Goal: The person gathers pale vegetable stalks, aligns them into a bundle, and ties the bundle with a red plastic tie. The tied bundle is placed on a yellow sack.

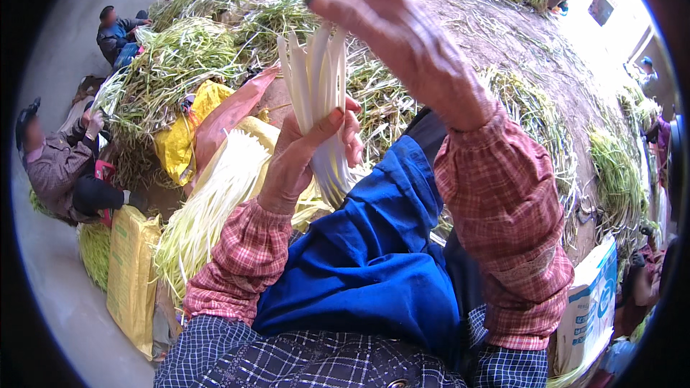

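Observation:
My left hand (294, 159) grips an upright bundle of blanched white stalks (311, 86), likely yellow chives or young garlic. The bundle's pale ends point away from me, and its lower part hangs by my knee. Above those ends, my right hand (412, 51) is held out flat and slightly blurred, with nothing seen in it. Whether it touches the tips cannot be told. A larger heap of trimmed white-and-yellow stalks (221, 178) lies to the left of my left forearm. Blue cloth (372, 264) covers my lap.
Heaps of green leafy stalks (188, 54) spread over the earthen floor (474, 27). Yellow plastic (183, 145) and a pink sheet (232, 113) lie left. A yellow sack (129, 275) and a white-blue printed bag (587, 302) flank me. A person (64, 167) sits left; others sit farther off.

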Demonstrator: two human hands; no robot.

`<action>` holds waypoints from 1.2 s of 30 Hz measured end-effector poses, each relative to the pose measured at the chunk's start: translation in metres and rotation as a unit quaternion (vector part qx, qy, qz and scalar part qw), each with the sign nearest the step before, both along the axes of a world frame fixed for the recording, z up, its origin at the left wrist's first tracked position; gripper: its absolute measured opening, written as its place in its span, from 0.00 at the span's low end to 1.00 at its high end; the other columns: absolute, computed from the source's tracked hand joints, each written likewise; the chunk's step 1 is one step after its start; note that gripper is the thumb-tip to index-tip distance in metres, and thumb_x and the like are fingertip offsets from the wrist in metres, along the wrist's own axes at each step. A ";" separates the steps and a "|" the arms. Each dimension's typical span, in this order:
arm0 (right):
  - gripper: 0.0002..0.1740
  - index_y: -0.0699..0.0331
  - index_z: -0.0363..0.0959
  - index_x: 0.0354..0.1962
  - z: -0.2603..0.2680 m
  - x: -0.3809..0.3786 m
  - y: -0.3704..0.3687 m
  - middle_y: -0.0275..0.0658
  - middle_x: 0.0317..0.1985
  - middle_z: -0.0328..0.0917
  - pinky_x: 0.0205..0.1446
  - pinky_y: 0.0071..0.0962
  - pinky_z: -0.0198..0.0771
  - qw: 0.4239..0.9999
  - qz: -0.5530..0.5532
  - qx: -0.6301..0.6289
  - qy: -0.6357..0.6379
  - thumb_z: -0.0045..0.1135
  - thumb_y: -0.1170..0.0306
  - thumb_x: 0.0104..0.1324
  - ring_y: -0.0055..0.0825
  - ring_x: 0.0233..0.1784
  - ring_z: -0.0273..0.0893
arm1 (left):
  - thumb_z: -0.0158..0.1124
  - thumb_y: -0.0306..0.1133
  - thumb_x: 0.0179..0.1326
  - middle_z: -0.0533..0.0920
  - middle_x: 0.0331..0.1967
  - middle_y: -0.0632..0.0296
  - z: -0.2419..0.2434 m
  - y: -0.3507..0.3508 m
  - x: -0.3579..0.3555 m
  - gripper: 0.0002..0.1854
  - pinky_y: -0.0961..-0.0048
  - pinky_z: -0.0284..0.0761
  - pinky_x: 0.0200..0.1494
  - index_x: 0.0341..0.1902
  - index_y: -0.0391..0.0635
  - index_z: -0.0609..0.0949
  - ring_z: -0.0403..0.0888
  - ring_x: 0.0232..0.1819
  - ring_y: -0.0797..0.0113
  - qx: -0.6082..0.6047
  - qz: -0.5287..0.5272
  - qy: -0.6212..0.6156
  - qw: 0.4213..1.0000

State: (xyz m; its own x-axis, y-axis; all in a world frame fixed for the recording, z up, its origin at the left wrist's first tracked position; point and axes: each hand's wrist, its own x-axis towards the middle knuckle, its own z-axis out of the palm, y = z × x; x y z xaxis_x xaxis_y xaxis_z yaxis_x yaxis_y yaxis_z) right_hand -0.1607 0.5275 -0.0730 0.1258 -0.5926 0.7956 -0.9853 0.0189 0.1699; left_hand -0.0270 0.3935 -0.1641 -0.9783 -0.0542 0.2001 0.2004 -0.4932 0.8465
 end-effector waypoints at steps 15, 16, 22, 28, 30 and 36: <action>0.25 0.55 0.71 0.63 -0.004 0.011 -0.009 0.47 0.60 0.75 0.59 0.37 0.76 0.997 0.022 0.012 -0.070 0.54 0.71 0.67 0.44 0.60 0.77 | 0.57 0.40 0.74 0.77 0.31 0.62 0.001 0.002 -0.002 0.16 0.67 0.78 0.35 0.54 0.39 0.76 0.79 0.31 0.68 -0.015 0.014 0.010 1.000; 0.25 0.53 0.71 0.63 -0.010 0.006 -0.008 0.49 0.59 0.75 0.58 0.38 0.76 0.997 0.045 0.046 -0.041 0.54 0.71 0.67 0.44 0.60 0.77 | 0.57 0.39 0.74 0.76 0.31 0.62 0.001 0.000 0.000 0.16 0.67 0.78 0.35 0.54 0.39 0.77 0.79 0.31 0.67 0.041 0.000 -0.041 0.998; 0.25 0.46 0.72 0.61 -0.004 0.016 -0.016 0.45 0.53 0.73 0.48 0.43 0.73 0.992 0.016 -0.011 -0.125 0.56 0.68 0.66 0.43 0.50 0.75 | 0.61 0.38 0.72 0.78 0.33 0.62 0.004 -0.006 0.002 0.15 0.67 0.78 0.35 0.52 0.39 0.77 0.79 0.31 0.68 0.014 -0.002 -0.016 1.000; 0.37 0.56 0.70 0.63 -0.032 0.008 -0.018 0.51 0.46 0.78 0.51 0.43 0.74 0.980 0.117 -0.003 -0.163 0.68 0.52 0.58 0.46 0.51 0.77 | 0.65 0.37 0.69 0.78 0.28 0.64 0.003 -0.009 0.001 0.11 0.73 0.71 0.32 0.43 0.41 0.80 0.77 0.30 0.72 0.002 -0.029 -0.046 0.999; 0.40 0.56 0.68 0.66 -0.019 0.027 -0.017 0.50 0.44 0.80 0.53 0.40 0.74 0.955 0.094 0.032 -0.279 0.70 0.54 0.57 0.45 0.50 0.79 | 0.65 0.35 0.69 0.78 0.28 0.64 0.000 -0.010 0.004 0.10 0.74 0.70 0.32 0.43 0.40 0.80 0.77 0.30 0.72 -0.013 -0.021 -0.040 0.999; 0.38 0.59 0.70 0.64 -0.025 0.031 -0.014 0.50 0.49 0.81 0.55 0.41 0.74 0.954 0.072 0.026 -0.288 0.71 0.61 0.56 0.48 0.51 0.80 | 0.63 0.29 0.67 0.78 0.30 0.60 0.000 -0.007 0.010 0.10 0.75 0.69 0.30 0.48 0.38 0.78 0.75 0.28 0.71 0.026 -0.036 -0.047 0.998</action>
State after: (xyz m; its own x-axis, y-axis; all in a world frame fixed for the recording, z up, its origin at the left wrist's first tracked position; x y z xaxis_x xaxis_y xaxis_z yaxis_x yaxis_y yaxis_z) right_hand -0.1294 0.5131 -0.0978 -0.2406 -0.6427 0.7274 -0.9069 -0.1183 -0.4045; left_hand -0.0173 0.3861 -0.1636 -0.9944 0.0082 0.1054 0.0838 -0.5467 0.8331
